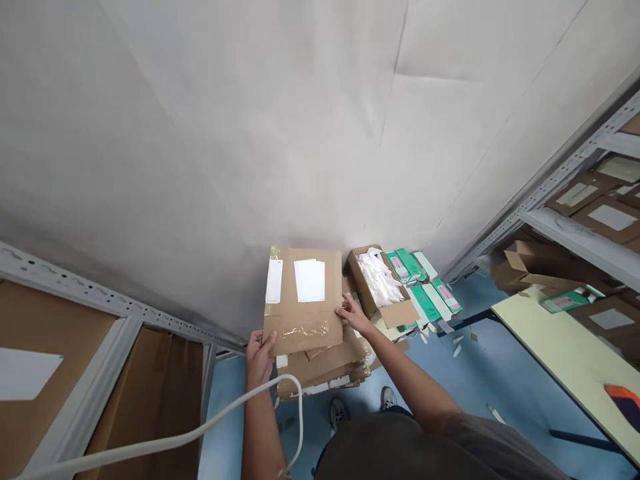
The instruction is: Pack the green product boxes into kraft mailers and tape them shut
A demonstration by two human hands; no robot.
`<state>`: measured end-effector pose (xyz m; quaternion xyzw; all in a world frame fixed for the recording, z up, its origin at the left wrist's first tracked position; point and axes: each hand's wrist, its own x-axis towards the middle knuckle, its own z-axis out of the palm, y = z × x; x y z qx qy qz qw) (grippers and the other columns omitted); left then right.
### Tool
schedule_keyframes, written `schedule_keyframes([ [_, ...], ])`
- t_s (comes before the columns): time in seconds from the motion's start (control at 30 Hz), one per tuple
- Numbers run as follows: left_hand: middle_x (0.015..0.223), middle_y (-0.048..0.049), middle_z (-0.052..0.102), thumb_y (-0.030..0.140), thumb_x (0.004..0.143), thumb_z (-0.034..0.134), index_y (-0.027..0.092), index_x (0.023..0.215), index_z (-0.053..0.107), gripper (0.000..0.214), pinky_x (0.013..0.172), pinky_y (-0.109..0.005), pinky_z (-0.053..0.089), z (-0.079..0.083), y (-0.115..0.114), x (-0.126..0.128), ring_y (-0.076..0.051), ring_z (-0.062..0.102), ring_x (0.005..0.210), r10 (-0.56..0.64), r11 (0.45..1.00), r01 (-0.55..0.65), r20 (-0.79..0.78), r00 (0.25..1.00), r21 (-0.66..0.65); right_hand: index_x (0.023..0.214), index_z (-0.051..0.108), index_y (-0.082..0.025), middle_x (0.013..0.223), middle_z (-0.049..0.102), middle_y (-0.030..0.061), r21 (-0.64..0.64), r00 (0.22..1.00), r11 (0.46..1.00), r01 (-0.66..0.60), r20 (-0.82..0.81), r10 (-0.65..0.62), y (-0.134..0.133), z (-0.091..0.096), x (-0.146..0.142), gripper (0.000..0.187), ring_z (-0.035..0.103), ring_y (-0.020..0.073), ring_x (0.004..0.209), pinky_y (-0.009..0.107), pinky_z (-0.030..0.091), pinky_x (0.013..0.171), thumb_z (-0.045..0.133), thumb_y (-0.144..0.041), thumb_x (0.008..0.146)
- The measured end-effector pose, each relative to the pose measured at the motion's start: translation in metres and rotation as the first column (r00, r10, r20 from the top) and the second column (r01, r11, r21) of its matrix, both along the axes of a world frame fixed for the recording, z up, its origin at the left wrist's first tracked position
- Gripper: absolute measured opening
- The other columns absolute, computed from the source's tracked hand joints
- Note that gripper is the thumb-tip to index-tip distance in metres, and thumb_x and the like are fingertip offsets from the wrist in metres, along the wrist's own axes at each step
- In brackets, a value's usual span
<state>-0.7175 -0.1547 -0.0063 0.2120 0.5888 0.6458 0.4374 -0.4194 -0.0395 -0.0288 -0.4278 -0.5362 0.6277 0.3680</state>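
Observation:
A flat brown cardboard box (303, 327) with white labels and yellowish tape remnants is held up before me. At its lower left corner, my left hand (261, 353) grips the edge, thumb on the face. My right hand (351, 313) is at the right edge, fingers bent against it; part of them is behind the cardboard. Beneath lies a stack of flattened cardboard (320, 370) with taped edges. Just right of my right hand stands an open carton (367, 283) filled with white, crumpled-looking items. Several green and pink boxes (425, 303) lie beside that carton.
Metal shelving (120, 303) with cartons stands at the left, and another rack (575, 230) at the right. A pale table (560, 353) with a dark frame extends at right. A white cable (200, 430) crosses the lower left. Paper scraps lie on the blue floor (450, 380).

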Motion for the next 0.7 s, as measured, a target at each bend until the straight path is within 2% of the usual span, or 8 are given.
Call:
schedule_keyframes([
  [0.1, 0.095, -0.0020, 0.080, 0.056, 0.055, 0.097, 0.025, 0.100, 0.057, 0.069, 0.080, -0.040, 0.066, 0.035, 0.018, 0.029, -0.024, 0.079, 0.083, -0.081, 0.996, 0.080, 0.031, 0.996, 0.051, 0.136, 0.056, -0.027, 0.114, 0.078, 0.0069, -0.014, 0.981, 0.997, 0.074, -0.178, -0.075, 0.000, 0.028, 0.029, 0.064, 0.074, 0.0269, 0.109, 0.045, 0.058, 0.101, 0.077, -0.058, 0.085],
  [0.17, 0.103, -0.0043, 0.081, 0.056, 0.058, 0.098, 0.026, 0.114, 0.060, 0.074, 0.085, -0.042, 0.067, 0.053, 0.035, 0.055, -0.026, 0.080, 0.092, -0.165, 0.984, 0.165, -0.013, 0.986, 0.073, 0.123, 0.057, -0.028, 0.108, 0.079, 0.0044, -0.015, 0.964, 0.992, 0.125, -0.236, -0.125, 0.000, 0.045, 0.063, 0.052, 0.075, 0.0257, 0.101, 0.042, 0.060, 0.095, 0.079, -0.054, 0.084],
  [0.27, 0.109, -0.0078, 0.082, 0.054, 0.060, 0.098, 0.025, 0.127, 0.064, 0.081, 0.091, -0.044, 0.067, 0.068, 0.068, 0.108, -0.030, 0.080, 0.101, -0.352, 0.932, 0.358, -0.094, 0.931, 0.058, 0.117, 0.055, -0.029, 0.102, 0.078, 0.0018, 0.001, 0.929, 0.969, 0.246, -0.285, -0.236, -0.001, 0.061, 0.134, 0.047, 0.074, 0.0236, 0.093, 0.038, 0.059, 0.088, 0.081, -0.048, 0.082],
  [0.33, 0.107, -0.0090, 0.082, 0.053, 0.056, 0.099, 0.024, 0.126, 0.067, 0.083, 0.091, -0.045, 0.067, 0.070, 0.095, 0.158, -0.032, 0.080, 0.102, -0.497, 0.866, 0.501, -0.096, 0.862, 0.017, 0.116, 0.056, -0.029, 0.099, 0.077, 0.0006, 0.028, 0.898, 0.936, 0.352, -0.291, -0.329, -0.006, 0.064, 0.195, 0.047, 0.073, 0.0223, 0.090, 0.035, 0.059, 0.084, 0.082, -0.046, 0.081],
  [0.4, 0.106, -0.0094, 0.082, 0.055, 0.053, 0.099, 0.024, 0.123, 0.068, 0.083, 0.091, -0.046, 0.067, 0.066, 0.123, 0.222, -0.033, 0.080, 0.103, -0.597, 0.800, 0.599, -0.104, 0.795, -0.017, 0.115, 0.058, -0.029, 0.096, 0.076, -0.0009, 0.054, 0.864, 0.889, 0.455, -0.268, -0.426, -0.015, 0.063, 0.266, 0.047, 0.072, 0.0209, 0.086, 0.033, 0.058, 0.081, 0.084, -0.045, 0.079],
  [0.5, 0.113, -0.0117, 0.082, 0.060, 0.056, 0.096, 0.023, 0.124, 0.070, 0.082, 0.096, -0.047, 0.065, 0.060, 0.155, 0.341, -0.034, 0.078, 0.110, -0.745, 0.662, 0.747, -0.162, 0.647, -0.061, 0.114, 0.061, -0.028, 0.092, 0.072, -0.0027, 0.092, 0.780, 0.783, 0.615, -0.220, -0.586, -0.040, 0.056, 0.381, 0.044, 0.069, 0.0188, 0.083, 0.030, 0.055, 0.078, 0.084, -0.040, 0.078],
  [0.6, 0.119, -0.0129, 0.081, 0.063, 0.062, 0.092, 0.022, 0.135, 0.066, 0.087, 0.097, -0.047, 0.064, 0.057, 0.167, 0.466, -0.034, 0.077, 0.113, -0.865, 0.494, 0.863, -0.168, 0.473, -0.108, 0.116, 0.063, -0.026, 0.087, 0.069, -0.0043, 0.100, 0.647, 0.642, 0.760, -0.195, -0.737, -0.078, 0.046, 0.489, 0.042, 0.066, 0.0172, 0.080, 0.029, 0.053, 0.076, 0.081, -0.035, 0.079],
  [0.7, 0.117, -0.0124, 0.082, 0.063, 0.064, 0.092, 0.024, 0.144, 0.061, 0.094, 0.097, -0.049, 0.063, 0.055, 0.167, 0.581, -0.034, 0.078, 0.111, -0.933, 0.353, 0.922, -0.135, 0.334, -0.159, 0.116, 0.062, -0.026, 0.087, 0.068, -0.0041, 0.078, 0.517, 0.512, 0.855, -0.182, -0.836, -0.122, 0.035, 0.576, 0.041, 0.066, 0.0172, 0.078, 0.029, 0.052, 0.076, 0.077, -0.032, 0.079],
])
